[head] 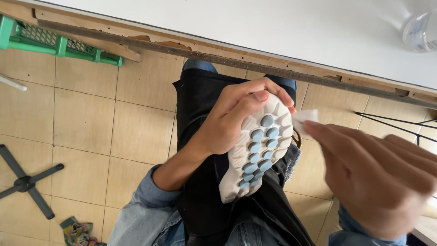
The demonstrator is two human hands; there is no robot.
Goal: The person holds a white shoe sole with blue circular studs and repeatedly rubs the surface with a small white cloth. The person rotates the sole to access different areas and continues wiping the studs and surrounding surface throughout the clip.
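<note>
Work in hand: wiping the sole of a shoe (257, 148) with a small white cloth (304, 117).
Shoe: off-white, sole up, with rows of round blue studs down its middle; it lies lengthwise over the person's lap, on a black apron (200, 95), below the near edge of the white counter (255, 27).
Left hand (232, 120): curled around the toe end of the shoe, thumb pressed flat on the upper rim of the sole, fingers wrapped over the far side, holding it steady.
Right hand (378, 168): close to the camera and blurred, fingers drawn together and pinching the white cloth at their tips.
Cloth: folded small, its free corner just beside the toe edge of the sole; whether it touches the rubber I cannot tell.
Done so far: by my judgement the sole looks largely clean, with no dark marks on the pale rubber or the blue studs that show.
Left to do: the toe rim beside the cloth seems to be the spot in hand; the heel end, near the person's body, and the upper, turned away, cannot be judged.
Around: tan tiled floor (86, 123), a green crate (54, 43) by the counter's left edge, a black chair base (27, 182), a crumpled rag (77, 232) on the floor.
</note>
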